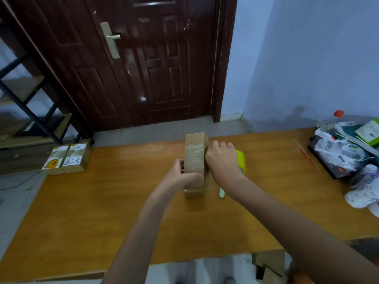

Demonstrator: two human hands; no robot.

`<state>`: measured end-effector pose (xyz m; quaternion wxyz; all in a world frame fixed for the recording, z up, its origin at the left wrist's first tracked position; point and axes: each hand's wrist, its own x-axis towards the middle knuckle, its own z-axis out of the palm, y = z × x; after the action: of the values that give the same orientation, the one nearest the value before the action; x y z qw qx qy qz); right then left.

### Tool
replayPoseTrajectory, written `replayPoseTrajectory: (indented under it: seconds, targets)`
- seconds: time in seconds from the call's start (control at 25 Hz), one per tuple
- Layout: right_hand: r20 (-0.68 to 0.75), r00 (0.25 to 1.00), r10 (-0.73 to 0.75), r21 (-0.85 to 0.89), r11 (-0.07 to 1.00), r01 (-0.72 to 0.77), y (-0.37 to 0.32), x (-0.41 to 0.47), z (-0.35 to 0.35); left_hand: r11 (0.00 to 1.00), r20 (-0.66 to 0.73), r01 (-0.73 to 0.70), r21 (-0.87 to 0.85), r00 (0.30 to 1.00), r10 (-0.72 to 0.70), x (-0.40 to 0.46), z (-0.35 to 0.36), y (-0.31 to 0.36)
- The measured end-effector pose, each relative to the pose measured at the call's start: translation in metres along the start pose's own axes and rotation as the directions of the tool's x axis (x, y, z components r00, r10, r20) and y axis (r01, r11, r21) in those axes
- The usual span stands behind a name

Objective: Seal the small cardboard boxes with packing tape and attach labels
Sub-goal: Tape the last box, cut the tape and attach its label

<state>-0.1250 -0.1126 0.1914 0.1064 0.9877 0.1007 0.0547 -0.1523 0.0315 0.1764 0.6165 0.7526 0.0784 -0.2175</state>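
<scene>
A matt brown cardboard box [194,160] wears a glossy strip of clear tape. It stands on a smooth, orange-toned wooden table [102,212] with a soft sheen. Behind, a dark wooden door [147,58] is highly glossy, with a brushed metal handle [110,38]. Crinkled plastic bags [336,148] lie at the table's right end.

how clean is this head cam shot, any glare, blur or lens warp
Head view: glare streaks on the glossy door; wide-angle warp bends the table edge and tilts the door frame; the image is soft overall, so print on the cardboard box held by the left hand and right hand is unreadable; lighting is dim and even.
</scene>
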Motion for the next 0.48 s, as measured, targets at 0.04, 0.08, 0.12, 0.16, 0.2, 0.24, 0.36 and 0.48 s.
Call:
replayPoseTrajectory:
  seconds: [0.04, 0.08, 0.12, 0.16, 0.2, 0.24, 0.36, 0.48]
  targets:
    - [0.016, 1.0, 0.006, -0.017, 1.0, -0.006, -0.003, -0.001, -0.002, 0.995, -0.061, 0.023, 0.092, 0.998, -0.018, 0.001, 0.008, -0.002]
    - [-0.01, 1.0, 0.011, -0.04, 0.999, -0.011, -0.007, -0.002, -0.005, 0.991, -0.139, 0.041, 0.126, 0.99, -0.023, 0.003, 0.015, -0.004]
    - [-0.045, 0.999, 0.0, -0.07, 0.998, -0.004, -0.01, -0.003, -0.008, 0.992, -0.196, 0.043, 0.122, 0.98, -0.019, 0.007, 0.022, -0.009]
    - [-0.06, 0.998, -0.031, -0.079, 0.997, 0.026, -0.012, -0.004, -0.008, 0.993, -0.226, 0.04, 0.107, 0.974, -0.015, 0.011, 0.027, -0.014]
    - [-0.034, 0.997, -0.072, -0.038, 0.997, 0.07, -0.013, -0.005, -0.002, 0.996, -0.239, 0.043, 0.077, 0.971, -0.024, 0.014, 0.03, -0.02]
    - [-0.001, 0.992, -0.123, 0.026, 0.992, 0.123, -0.01, -0.005, 0.006, 0.998, -0.243, 0.045, 0.046, 0.969, -0.033, 0.017, 0.029, -0.027]
    - [-0.095, 0.989, -0.109, 0.255, 0.958, 0.13, 0.019, -0.008, 0.013, 0.995, -0.25, 0.016, -0.094, 0.967, -0.039, 0.017, 0.017, -0.042]
    - [-0.097, 0.994, 0.055, 0.593, 0.805, 0.013, 0.051, -0.015, 0.024, 0.965, -0.212, -0.002, -0.26, 0.976, -0.055, 0.022, 0.003, -0.046]
